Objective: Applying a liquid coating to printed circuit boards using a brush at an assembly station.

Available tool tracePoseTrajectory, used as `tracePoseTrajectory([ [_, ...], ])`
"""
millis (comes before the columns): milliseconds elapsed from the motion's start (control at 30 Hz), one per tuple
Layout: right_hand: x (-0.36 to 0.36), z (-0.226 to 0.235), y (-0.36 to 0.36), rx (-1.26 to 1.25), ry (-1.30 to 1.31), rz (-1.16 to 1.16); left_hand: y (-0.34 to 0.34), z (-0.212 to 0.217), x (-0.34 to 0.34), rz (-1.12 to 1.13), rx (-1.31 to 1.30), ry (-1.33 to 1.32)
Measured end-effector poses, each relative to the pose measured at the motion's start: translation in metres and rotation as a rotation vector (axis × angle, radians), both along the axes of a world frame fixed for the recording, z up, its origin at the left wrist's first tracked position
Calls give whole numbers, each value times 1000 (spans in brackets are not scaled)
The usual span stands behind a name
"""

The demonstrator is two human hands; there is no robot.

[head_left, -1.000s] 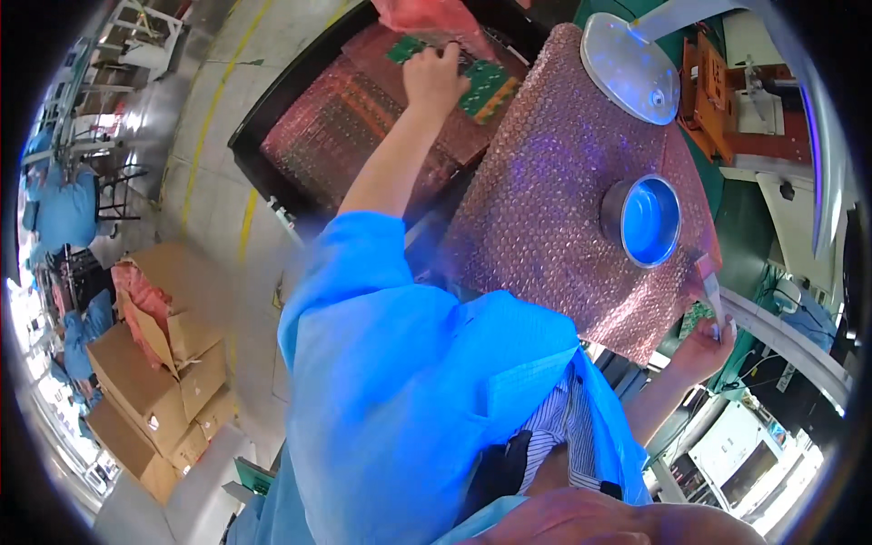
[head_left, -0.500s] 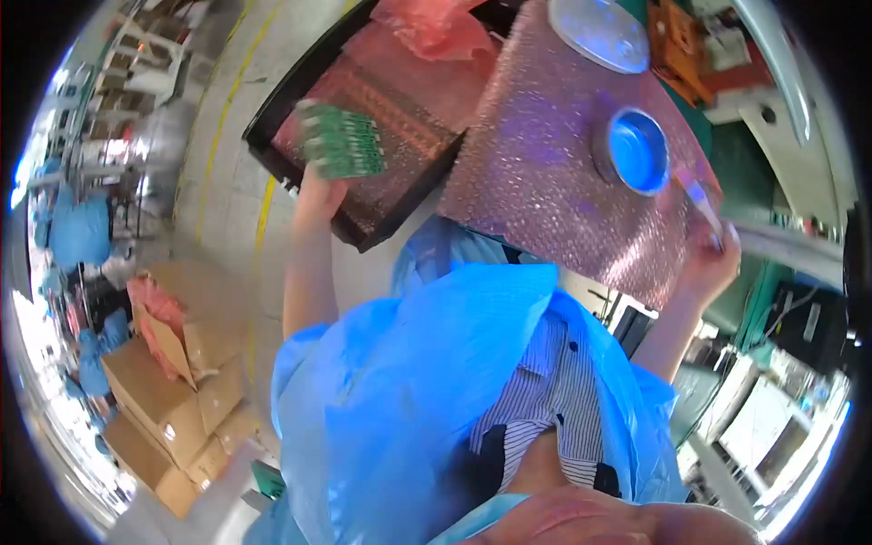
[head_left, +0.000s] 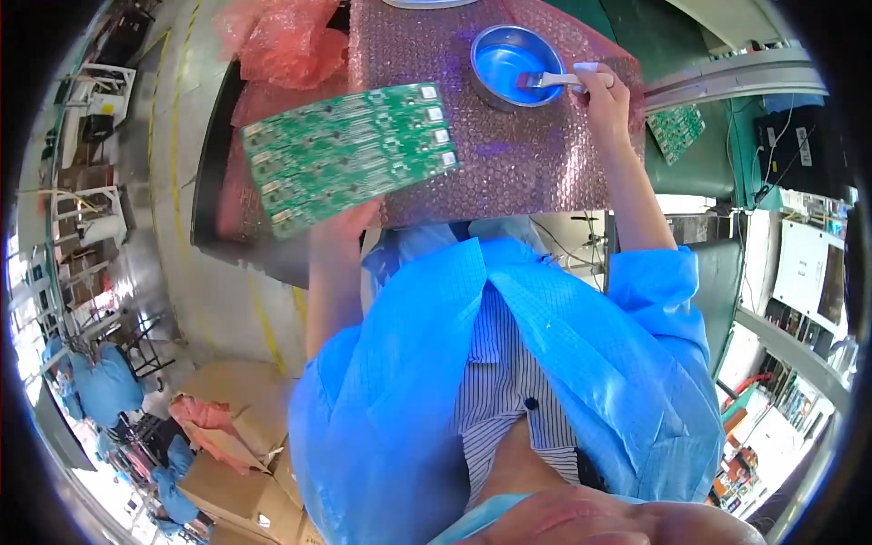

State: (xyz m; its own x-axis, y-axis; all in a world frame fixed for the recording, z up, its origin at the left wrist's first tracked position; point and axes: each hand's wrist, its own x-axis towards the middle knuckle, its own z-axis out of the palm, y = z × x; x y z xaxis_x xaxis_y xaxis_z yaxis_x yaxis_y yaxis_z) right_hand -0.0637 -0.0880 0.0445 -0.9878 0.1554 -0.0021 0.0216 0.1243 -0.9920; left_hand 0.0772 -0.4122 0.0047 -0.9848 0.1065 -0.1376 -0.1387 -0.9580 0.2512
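My left hand holds a green circuit board from underneath, flat and lifted over the edge of the pink bubble-wrap sheet on the bench. My right hand grips a small brush whose tip dips into a round metal dish of blue liquid standing on the bubble wrap. My blue coat sleeves reach up to both hands.
A dark tray lined with pink wrap lies left of the sheet. Another green circuit board rests at the right by a metal rail. Cardboard boxes stand on the floor at lower left, near people in blue coats.
My left hand lifted the circuit board out of the dark tray and carried it right, over the bubble wrap. My right hand moved the brush up into the blue dish.
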Motion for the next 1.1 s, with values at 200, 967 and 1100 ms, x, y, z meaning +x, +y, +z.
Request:
tracePoseTrajectory([
  [200,2,5,5,16,-9,-4,25,5,-10,-99,-29,-53],
  [967,28,44,46,-98,102,-111,83,17,-27,-312,-72,77],
  [1100,44,69,14,-103,325,165,85,5,-29,-338,-54,29],
])
